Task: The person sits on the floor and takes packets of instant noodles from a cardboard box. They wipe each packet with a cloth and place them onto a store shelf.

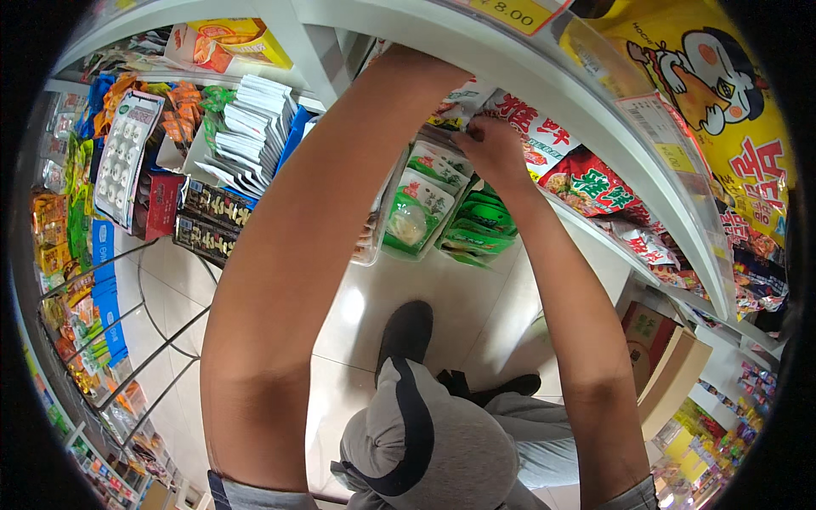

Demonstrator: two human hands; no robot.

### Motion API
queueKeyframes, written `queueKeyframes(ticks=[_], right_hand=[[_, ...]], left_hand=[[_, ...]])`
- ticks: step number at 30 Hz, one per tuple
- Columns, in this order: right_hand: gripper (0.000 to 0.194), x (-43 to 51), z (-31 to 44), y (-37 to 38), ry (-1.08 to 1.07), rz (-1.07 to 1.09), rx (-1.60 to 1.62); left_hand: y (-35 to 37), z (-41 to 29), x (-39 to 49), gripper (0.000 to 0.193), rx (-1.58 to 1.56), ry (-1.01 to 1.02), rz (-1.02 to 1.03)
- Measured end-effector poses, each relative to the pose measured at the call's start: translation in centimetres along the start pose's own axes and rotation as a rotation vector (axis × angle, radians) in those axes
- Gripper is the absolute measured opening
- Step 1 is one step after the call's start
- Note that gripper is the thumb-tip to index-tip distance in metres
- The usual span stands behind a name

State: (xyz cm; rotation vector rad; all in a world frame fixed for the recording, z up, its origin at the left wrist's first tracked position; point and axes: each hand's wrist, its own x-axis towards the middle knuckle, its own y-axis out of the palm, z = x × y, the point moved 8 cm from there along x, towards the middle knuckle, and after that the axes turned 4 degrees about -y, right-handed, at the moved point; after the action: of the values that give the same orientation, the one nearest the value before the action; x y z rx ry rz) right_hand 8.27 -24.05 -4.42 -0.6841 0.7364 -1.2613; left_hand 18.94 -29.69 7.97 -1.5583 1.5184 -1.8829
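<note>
My left forearm reaches in under a white upper shelf (pixel 548 60), whose edge hides my left hand. My right hand (pixel 494 150) is at the front of the lower shelf, its fingers curled beside a white snack packet with red lettering (pixel 539 131). Whether anything is pinched in those fingers cannot be made out. Just below it hang green-and-white packs (pixel 411 217) with a clear window. Beside them are several dark green packets (pixel 481 223). To the right of my right hand lies a red snack packet (pixel 593 182).
Yellow snack bags (pixel 727 95) fill the upper right shelf. At left stand white sachets (pixel 245 137), a blister-type pack (pixel 127 156) and black boxes (pixel 210 220). A black wire rack (pixel 153 299) juts out at lower left. A cardboard box (pixel 669 370) is at right.
</note>
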Motion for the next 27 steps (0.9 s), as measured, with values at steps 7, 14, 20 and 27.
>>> queueKeyframes(ticks=[7, 14, 20, 27], right_hand=[[0.024, 1.4, -0.7, 1.2, 0.045, 0.004, -0.073], [0.021, 1.3, -0.3, 1.3, 0.139, 0.096, -0.064], [0.030, 1.9, -1.1, 2.9, 0.232, 0.172, -0.260], [0.037, -0.6, 2.9, -1.2, -0.015, -0.352, -0.334]], left_hand=[[-1.2, 2.2, -1.4, 0.040, -0.023, -0.032, -0.145], [-1.9, 3.0, -2.2, 0.039, -0.030, -0.042, -0.225], [-2.1, 3.4, -3.6, 0.038, -0.028, -0.026, -0.277], [3.3, 9.0, -4.5, 0.037, 0.039, -0.086, 0.123]])
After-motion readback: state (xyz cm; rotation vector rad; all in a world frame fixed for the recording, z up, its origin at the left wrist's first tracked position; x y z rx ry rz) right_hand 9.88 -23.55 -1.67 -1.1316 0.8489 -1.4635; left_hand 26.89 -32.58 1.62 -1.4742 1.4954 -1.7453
